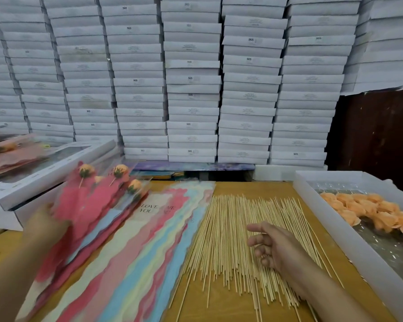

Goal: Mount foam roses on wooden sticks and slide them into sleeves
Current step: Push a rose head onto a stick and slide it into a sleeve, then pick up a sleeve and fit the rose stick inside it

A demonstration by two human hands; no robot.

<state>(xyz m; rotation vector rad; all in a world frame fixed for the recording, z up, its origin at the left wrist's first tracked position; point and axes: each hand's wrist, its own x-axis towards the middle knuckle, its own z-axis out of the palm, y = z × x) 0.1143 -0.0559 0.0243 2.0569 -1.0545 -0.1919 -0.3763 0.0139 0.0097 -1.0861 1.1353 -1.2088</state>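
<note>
Three finished sleeved roses (98,194) sit in the left hand (44,219), which seems to grip them, though blur obscures it; blooms point away, sticks toward the person. The right hand (270,247) hovers relaxed, holding nothing, over the wooden sticks (230,228), which run away from the person. Next: pinch one stick, then reach right for a foam rose (368,208).

Left hand (43,219) at lower left, motion-blurred, forearm reaching in from the bottom edge, fingers hidden against a bunch of sleeved roses (98,198), apparently gripping it, though too blurred for certainty. Right hand (271,246) at centre right, forearm coming in from the lower right corner, palm turned leftward, fingers loosely curled and spread, holding nothing, hovering over the wooden sticks (230,240).
</note>
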